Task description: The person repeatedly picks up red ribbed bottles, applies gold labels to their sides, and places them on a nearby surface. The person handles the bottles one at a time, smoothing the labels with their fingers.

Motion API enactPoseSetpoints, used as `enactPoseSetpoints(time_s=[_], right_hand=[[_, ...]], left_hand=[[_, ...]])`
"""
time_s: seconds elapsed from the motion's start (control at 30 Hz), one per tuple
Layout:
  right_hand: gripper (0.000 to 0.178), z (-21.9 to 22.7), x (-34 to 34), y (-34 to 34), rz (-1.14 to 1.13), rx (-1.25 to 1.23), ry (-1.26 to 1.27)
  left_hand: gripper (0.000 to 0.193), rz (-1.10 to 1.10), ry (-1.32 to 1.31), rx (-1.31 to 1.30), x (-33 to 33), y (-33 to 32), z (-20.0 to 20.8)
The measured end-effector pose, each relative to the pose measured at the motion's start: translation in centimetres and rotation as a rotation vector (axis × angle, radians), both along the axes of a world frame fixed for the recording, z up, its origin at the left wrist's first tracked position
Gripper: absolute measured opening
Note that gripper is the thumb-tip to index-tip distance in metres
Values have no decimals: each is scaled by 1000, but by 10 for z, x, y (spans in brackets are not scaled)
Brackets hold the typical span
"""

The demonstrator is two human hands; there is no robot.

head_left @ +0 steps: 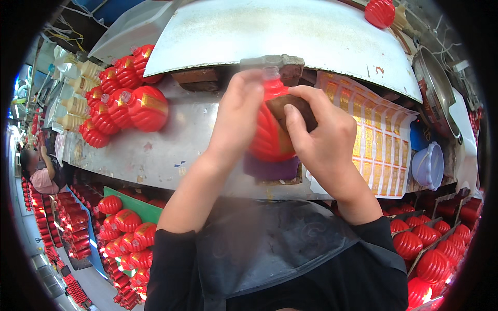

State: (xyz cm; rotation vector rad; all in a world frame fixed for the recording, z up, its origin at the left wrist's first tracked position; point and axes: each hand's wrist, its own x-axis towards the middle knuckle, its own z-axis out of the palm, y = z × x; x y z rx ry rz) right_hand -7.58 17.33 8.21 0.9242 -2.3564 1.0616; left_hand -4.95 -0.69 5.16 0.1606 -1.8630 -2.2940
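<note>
A red, ribbed, round-bodied bottle (263, 136) with a clear neck lies in front of me, its neck pointing away. My left hand (236, 114), slightly blurred, is wrapped along the bottle's left side. With thumb and fingers my right hand (327, 127) grips a flat brown block (305, 111) against the bottle's upper right face. A gold patch shows on the bottle just below that block. Under the bottle is a purple pad (272, 170) on the metal worktop (192, 140). To the right lies a sheet of gold-and-red labels (386, 140).
Several red bottles (148, 109) stand at the left of the worktop. A white board (280, 31) spans the back, with another red bottle (379, 13) at its right end. A pale bucket (428, 166) is at the right. Crates of red bottles (433, 264) flank me; a person (44, 173) is far left.
</note>
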Motion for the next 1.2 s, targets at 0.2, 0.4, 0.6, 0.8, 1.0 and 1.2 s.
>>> enactPoseSetpoints(time_s=[0.2, 0.4, 0.6, 0.8, 1.0, 1.2], right_hand=[[20, 19, 0, 6, -272, -89, -150], [17, 15, -1, 12, -137, -24, -74], [28, -12, 4, 15, 38, -196, 178], [35, -54, 40, -5, 419, -112, 260], [30, -31, -14, -1, -64, -382, -481], [28, -29, -3, -10, 95, -292, -272]], left_hand=[[32, 2, 55, -57, 6, 4, -3], [36, 10, 75, -417, 5, -1, 10], [29, -15, -52, -56, -12, -12, 11], [21, 234, -35, 248, -7, -23, -1], [18, 259, 33, 294, -3, -22, -13], [21, 287, 122, 12, 11, -12, -10]])
